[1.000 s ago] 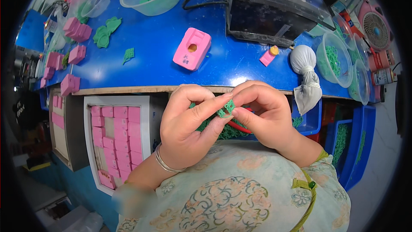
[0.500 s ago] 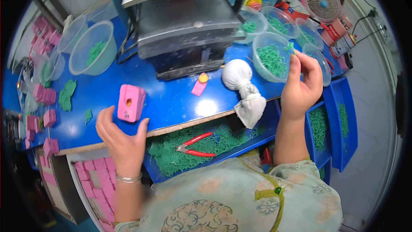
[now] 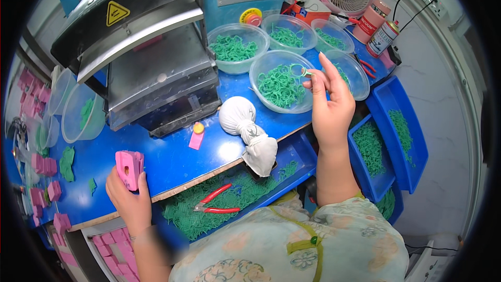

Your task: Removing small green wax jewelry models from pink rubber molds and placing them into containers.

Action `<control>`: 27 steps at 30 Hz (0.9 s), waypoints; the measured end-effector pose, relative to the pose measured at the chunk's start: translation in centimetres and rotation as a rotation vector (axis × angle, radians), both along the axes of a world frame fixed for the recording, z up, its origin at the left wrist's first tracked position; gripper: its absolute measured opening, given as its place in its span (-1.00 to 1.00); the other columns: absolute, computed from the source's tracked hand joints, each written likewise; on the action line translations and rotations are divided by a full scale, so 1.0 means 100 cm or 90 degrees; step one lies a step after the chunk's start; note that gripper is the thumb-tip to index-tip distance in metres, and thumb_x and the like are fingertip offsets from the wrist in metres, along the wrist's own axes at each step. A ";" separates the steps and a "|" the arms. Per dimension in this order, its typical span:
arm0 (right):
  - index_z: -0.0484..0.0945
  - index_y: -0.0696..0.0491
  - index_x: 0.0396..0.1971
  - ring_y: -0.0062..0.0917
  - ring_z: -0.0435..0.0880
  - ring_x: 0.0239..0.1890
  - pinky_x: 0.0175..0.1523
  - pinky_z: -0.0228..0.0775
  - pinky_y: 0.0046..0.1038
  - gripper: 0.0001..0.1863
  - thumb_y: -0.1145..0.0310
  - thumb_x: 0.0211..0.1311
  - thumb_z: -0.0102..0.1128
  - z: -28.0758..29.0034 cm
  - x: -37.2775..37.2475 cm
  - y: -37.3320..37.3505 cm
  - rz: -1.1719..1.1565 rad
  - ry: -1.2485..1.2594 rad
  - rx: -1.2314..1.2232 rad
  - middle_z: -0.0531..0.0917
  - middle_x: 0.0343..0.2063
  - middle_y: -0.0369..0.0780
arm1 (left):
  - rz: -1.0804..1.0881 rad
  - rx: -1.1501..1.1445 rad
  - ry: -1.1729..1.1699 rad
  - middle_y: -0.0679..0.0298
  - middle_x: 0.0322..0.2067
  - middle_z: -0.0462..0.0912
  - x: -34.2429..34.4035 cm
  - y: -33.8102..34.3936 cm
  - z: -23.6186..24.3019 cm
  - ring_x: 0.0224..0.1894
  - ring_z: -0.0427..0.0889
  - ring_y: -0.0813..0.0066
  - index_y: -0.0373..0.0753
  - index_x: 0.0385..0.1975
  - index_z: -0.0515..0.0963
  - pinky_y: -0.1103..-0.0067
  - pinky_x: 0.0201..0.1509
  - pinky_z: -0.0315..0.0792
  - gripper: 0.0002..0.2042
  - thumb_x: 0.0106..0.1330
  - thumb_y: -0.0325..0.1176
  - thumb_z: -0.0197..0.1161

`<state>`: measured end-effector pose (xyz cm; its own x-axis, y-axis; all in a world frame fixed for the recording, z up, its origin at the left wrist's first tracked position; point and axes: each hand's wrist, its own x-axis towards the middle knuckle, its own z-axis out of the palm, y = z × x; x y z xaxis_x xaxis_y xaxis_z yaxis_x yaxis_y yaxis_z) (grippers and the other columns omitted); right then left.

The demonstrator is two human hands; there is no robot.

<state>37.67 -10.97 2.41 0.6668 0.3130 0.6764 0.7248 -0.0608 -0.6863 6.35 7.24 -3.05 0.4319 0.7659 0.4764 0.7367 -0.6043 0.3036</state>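
My right hand (image 3: 334, 107) is raised over a clear round bowl (image 3: 255, 86) of green rings. Between its thumb and fingertips it pinches a small green ring (image 3: 297, 70), whose thin loop points left. At the table's front left edge, my left hand (image 3: 129, 201) holds a pink mold block (image 3: 128, 169), thumb on one side and fingers on the other. The block has a small hole in its face. Midway between the hands lies a tied white cloth pouch (image 3: 238, 116). A pink piece with a yellow round top (image 3: 198, 134) rests left of the pouch.
Further bowls (image 3: 237, 47) of green pieces stand behind. A machine press (image 3: 162, 81) fills the back left. Red-handled cutters (image 3: 216, 201) lie on green scraps in an open blue drawer (image 3: 292, 159) below the table edge. Blue trays (image 3: 404, 141) sit at right, pink blocks (image 3: 44, 164) at left.
The view has swung right. My left hand, open beside the pink mold block before, has closed around it. My right hand still pinches the green piece, whose loop now shows clearly.
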 end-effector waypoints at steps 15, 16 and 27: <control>0.46 0.19 -0.11 -0.29 0.57 -0.24 -0.11 0.38 -0.36 -0.71 0.45 0.15 0.07 0.046 0.066 0.039 -0.132 -0.191 -0.016 0.59 -0.27 -0.08 | -0.090 -0.027 -0.041 0.01 -0.24 0.38 -0.008 -0.024 0.012 -0.15 0.32 0.03 -0.39 -0.16 0.30 0.29 0.01 0.20 -0.56 -0.13 -0.50 0.18; 0.48 0.19 -0.18 -0.29 0.57 -0.28 -0.14 0.38 -0.36 -0.74 0.44 0.13 0.09 0.049 0.048 0.041 -0.050 -0.211 0.064 0.59 -0.32 -0.10 | -0.083 -0.073 -0.032 0.01 -0.26 0.37 -0.013 -0.025 0.014 -0.15 0.32 0.03 -0.39 -0.18 0.30 0.29 0.02 0.19 -0.56 -0.18 -0.53 0.15; 0.49 0.11 -0.18 -0.28 0.47 -0.04 -0.03 0.33 -0.23 -0.53 0.10 -0.04 0.24 -0.029 -0.149 0.050 0.656 -0.327 -0.067 0.50 -0.14 -0.16 | -0.420 -0.600 -0.742 0.18 -0.21 0.38 0.006 -0.057 0.034 -0.16 0.42 0.40 -0.24 -0.21 0.23 0.42 0.00 0.35 -0.65 -0.01 -0.56 0.17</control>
<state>22.73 -6.01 -0.51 -0.2836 0.6197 0.7318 0.6556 0.6822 -0.3236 6.98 1.52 0.38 0.5455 0.7970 0.2591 -0.4368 0.0066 0.8995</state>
